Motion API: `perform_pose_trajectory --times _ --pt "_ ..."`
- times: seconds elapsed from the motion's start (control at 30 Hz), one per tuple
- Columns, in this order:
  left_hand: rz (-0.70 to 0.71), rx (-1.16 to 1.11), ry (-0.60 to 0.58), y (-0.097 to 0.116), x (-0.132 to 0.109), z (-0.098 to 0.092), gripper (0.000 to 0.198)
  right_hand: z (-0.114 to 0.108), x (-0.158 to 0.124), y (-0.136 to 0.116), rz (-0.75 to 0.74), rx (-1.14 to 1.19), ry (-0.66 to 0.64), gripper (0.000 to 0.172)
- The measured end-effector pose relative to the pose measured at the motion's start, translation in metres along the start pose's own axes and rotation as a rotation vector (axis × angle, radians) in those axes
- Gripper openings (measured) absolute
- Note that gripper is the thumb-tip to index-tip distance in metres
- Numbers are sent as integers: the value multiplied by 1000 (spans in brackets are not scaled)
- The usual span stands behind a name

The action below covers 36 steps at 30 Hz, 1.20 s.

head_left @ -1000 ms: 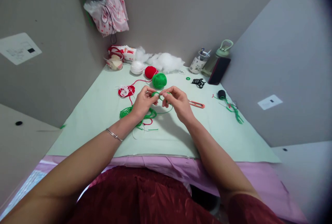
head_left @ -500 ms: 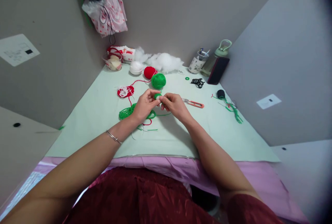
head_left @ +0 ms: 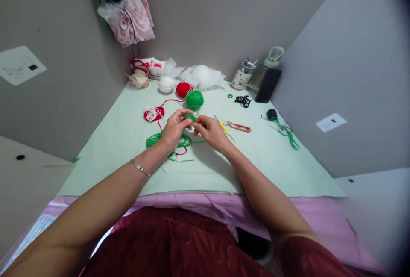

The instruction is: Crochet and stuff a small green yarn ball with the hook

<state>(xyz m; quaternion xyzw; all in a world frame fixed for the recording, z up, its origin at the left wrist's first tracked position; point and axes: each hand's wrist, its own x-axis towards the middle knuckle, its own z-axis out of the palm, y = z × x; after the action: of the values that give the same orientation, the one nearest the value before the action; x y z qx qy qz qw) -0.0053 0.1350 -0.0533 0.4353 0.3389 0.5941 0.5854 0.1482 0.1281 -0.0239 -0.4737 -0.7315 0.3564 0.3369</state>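
Note:
My left hand [head_left: 174,126] pinches a small green yarn piece [head_left: 189,117] over the pale green table mat [head_left: 243,161]. My right hand [head_left: 209,131] meets it from the right with fingers closed on the same piece, and a yellow-handled crochet hook [head_left: 225,128] juts out past its fingers. A loose tangle of green yarn [head_left: 156,139] lies under my left hand. A green yarn ball [head_left: 194,99] sits just beyond the hands, with a red ball [head_left: 183,89] and a white ball [head_left: 167,83] behind it.
Red-handled snips [head_left: 237,127] lie right of my hands. A red and white crochet piece [head_left: 153,113] lies to the left. White stuffing [head_left: 201,74], a jar [head_left: 241,78], a bottle [head_left: 265,69], a black phone [head_left: 268,85], a black spool [head_left: 272,114] and a hanging bag [head_left: 126,14] line the back.
Both hands have drawn closer together and slightly left over the green tangle. The crochet hook now shows beyond my right hand.

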Motion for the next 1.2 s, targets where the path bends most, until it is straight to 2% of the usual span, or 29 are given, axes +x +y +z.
perform_pose_trajectory --times 0.13,0.3,0.43,0.63,0.77,1.0,1.2 --pt "-1 7 0 -1 0 -1 25 7 0 3 -8 -12 -20 30" --pt "28 45 1 1 1 -2 24 5 -2 1 -13 -73 -38 32" --pt "56 59 17 4 4 -7 22 -13 -2 1 5 -246 -83 30" --pt "49 38 -9 6 5 -12 22 -49 3 25 213 -652 136 26" --pt "82 40 -42 5 4 -9 19 -59 8 44 322 -799 114 28" --pt "120 88 -78 9 1 -7 16 -58 11 58 332 -801 65 26" --pt "120 138 -78 10 0 -8 13 -59 13 51 256 -639 122 22"
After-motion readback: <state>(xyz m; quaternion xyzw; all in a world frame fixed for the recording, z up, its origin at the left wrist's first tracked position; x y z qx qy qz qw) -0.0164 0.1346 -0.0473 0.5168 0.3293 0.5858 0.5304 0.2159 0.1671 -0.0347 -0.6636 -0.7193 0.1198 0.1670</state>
